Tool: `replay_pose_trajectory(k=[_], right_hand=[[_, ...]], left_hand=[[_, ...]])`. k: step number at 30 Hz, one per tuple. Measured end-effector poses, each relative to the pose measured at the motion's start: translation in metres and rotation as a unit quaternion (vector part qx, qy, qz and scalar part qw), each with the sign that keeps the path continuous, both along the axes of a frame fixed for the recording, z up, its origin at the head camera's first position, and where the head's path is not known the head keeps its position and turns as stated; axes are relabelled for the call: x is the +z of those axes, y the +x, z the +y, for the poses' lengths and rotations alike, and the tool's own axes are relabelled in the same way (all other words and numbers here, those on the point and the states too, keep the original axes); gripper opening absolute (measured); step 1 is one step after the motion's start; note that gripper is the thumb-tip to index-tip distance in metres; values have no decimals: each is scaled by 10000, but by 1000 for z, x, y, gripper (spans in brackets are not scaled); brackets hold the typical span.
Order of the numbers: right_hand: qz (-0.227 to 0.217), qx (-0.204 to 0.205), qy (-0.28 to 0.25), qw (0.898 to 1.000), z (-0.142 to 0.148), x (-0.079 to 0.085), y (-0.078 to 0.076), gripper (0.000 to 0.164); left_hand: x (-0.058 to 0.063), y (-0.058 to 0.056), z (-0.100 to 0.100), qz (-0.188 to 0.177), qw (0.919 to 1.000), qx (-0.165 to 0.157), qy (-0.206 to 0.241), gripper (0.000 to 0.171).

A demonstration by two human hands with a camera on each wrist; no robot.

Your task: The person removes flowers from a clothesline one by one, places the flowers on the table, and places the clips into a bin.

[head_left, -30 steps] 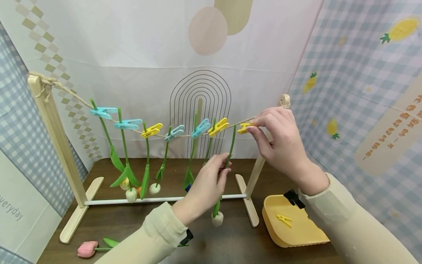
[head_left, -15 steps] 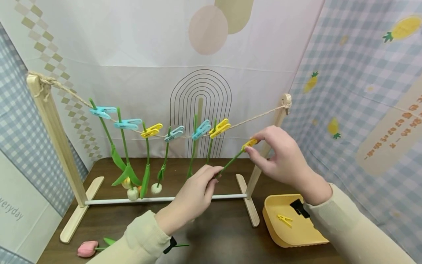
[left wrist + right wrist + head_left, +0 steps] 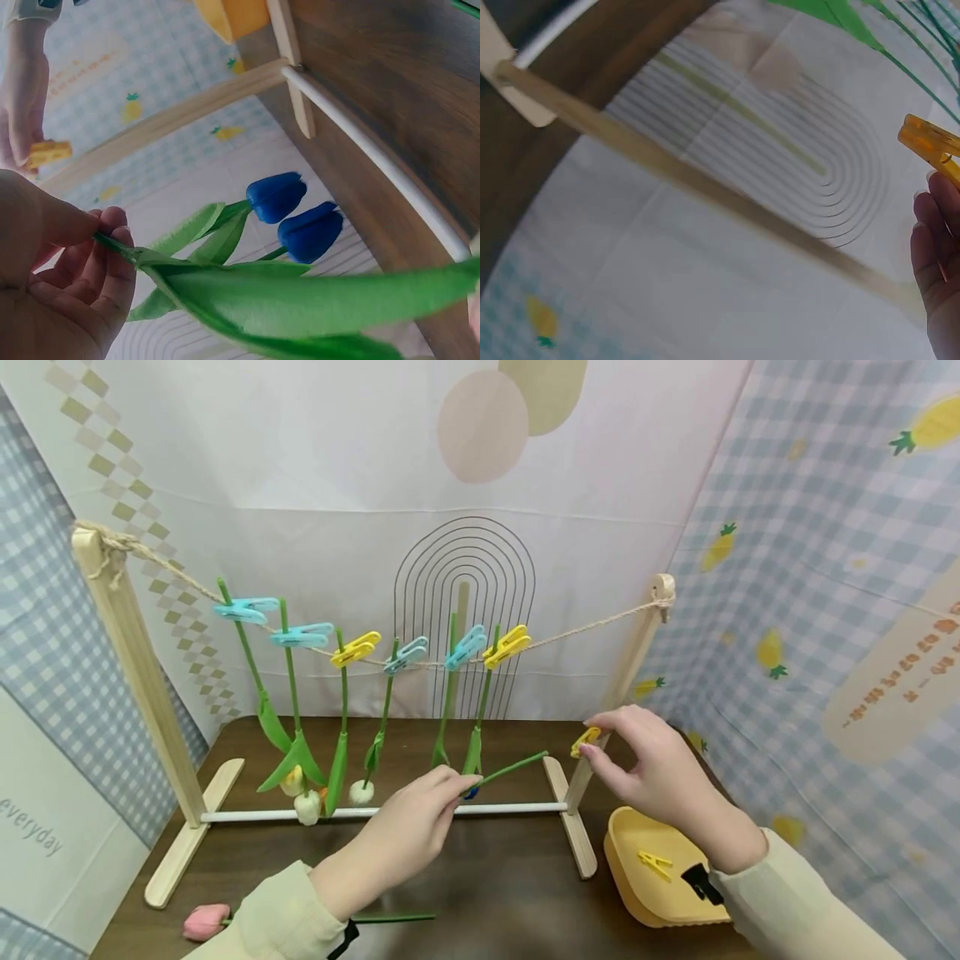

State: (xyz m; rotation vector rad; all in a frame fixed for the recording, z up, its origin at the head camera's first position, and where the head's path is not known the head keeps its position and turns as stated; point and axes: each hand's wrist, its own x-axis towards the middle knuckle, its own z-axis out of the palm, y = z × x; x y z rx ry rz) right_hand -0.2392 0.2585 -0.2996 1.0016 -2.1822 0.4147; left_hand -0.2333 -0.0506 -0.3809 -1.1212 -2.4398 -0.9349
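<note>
My left hand (image 3: 408,822) pinches the green stem of an artificial tulip (image 3: 517,767) between thumb and fingers. The stem's bare end points up to the right; the blossom is hidden in the head view. In the left wrist view its long leaf (image 3: 315,300) spreads to the right. My right hand (image 3: 660,777) pinches a yellow clothespin (image 3: 585,742), apart from the stem's tip. Behind, several tulips hang upside down from a rope (image 3: 592,625), held by blue clothespins (image 3: 465,647) and yellow clothespins. Two blue tulips (image 3: 277,196) show in the left wrist view.
The rope runs between two wooden posts (image 3: 138,685), joined low down by a white rod (image 3: 510,808). A yellow tray (image 3: 626,881) with one yellow clothespin (image 3: 656,865) stands at the right. A pink tulip (image 3: 206,922) lies at the front left, partly under my left sleeve.
The yellow clothespin has come away from the rope, met the stem's end, then parted from it. My left hand has moved left and down with the tulip; my right hand has moved down.
</note>
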Motion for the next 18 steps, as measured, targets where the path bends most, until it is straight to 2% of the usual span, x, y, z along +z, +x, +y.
replay_pose_trajectory(k=[4,7,9,12,18], right_hand=[[-535,-509,228,9970,16,-13,3,25],[-1382,-1064,506,9834,28,-23,5,22],[-2069,-1415,657,9658,36,-28,6,18],[-2951,-1889,789,9333,48,-35,6,16],[-4068,-2239,1110,8786,76,-51,8,18]], left_hand=[[-7,1,-9,112,9995,-22,-293,35],[-14,4,-16,174,9979,-75,-613,34],[-19,6,-21,233,9954,-91,-922,35],[-25,9,-27,154,9894,-59,-1443,39],[-38,10,-37,-611,9718,-48,-2276,39]])
